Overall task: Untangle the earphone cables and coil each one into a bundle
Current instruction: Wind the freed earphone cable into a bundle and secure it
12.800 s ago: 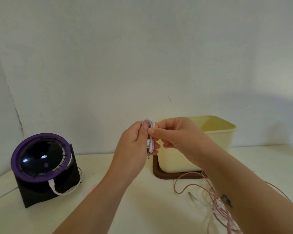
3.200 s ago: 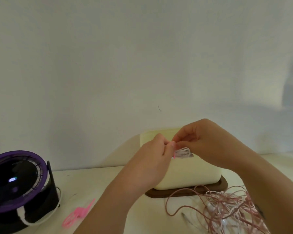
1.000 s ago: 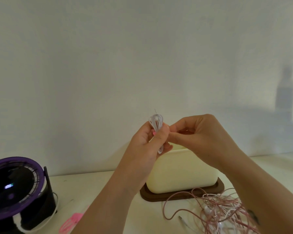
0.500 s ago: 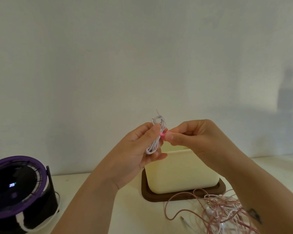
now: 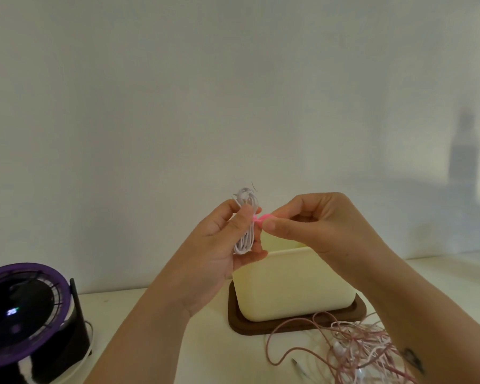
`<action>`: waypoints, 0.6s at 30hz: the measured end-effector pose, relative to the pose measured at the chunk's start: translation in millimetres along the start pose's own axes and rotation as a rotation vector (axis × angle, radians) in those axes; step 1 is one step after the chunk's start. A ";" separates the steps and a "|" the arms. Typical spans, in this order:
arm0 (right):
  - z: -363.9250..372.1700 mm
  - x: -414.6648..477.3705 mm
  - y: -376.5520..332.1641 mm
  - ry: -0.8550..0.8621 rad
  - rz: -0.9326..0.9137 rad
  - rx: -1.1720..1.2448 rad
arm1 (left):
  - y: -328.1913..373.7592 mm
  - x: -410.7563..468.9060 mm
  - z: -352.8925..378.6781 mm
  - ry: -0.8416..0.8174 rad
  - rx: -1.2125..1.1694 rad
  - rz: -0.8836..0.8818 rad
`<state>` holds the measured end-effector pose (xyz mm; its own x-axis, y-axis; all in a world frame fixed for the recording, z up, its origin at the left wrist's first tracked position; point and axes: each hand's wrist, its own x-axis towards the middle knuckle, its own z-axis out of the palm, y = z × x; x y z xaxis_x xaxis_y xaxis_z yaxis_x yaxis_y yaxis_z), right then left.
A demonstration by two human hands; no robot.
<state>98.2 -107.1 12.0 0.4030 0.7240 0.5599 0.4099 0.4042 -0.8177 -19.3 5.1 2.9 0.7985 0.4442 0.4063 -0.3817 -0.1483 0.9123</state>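
A coiled white earphone cable [image 5: 245, 220] stands upright in front of me, gripped in my left hand [image 5: 224, 239] with the thumb across its middle. My right hand [image 5: 311, 220] pinches a small pink tie [image 5: 262, 218] that sits against the right side of the coil. On the table at the lower right lies a tangled heap of pink and white earphone cables [image 5: 352, 350], partly hidden behind my right forearm.
A cream box [image 5: 294, 286] on a dark brown tray [image 5: 261, 327] stands behind my hands. A purple-rimmed black fan [image 5: 20, 314] with a white cord sits at the left edge. A white wall closes the back of the table.
The coil stays in my left hand, held upright. My right hand has brought the pink tie to the coil's side. The pink tie that lay near the fan is gone from view.
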 end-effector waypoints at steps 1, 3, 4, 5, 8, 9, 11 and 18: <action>0.3 -0.2 0.2 -0.006 0.005 0.000 | -1.2 0.5 0.8 0.014 0.106 0.039; -0.6 -0.1 1.4 -0.012 0.022 0.002 | -3.6 1.5 3.2 0.029 0.222 0.098; -1.6 0.4 2.0 -0.013 0.029 -0.001 | -4.7 1.9 4.2 0.034 0.237 0.112; -2.5 1.0 2.3 -0.011 0.033 0.000 | -5.3 2.3 5.5 0.042 0.241 0.120; -4.7 1.6 2.9 0.003 0.027 0.020 | -5.8 3.2 8.7 0.076 0.235 0.158; -5.0 2.2 3.3 0.009 0.024 0.023 | -6.0 3.0 9.7 0.084 0.226 0.170; -5.9 3.3 4.3 0.020 0.019 0.032 | -5.7 2.5 11.5 0.097 0.218 0.187; -8.6 2.0 -0.8 -0.016 -0.042 -0.025 | -6.3 2.0 14.3 0.130 0.218 0.180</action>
<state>105.7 -110.8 15.0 0.3722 0.7154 0.5914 0.4465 0.4206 -0.7898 -8.6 -5.8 -1.3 0.6557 0.5008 0.5650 -0.3910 -0.4149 0.8216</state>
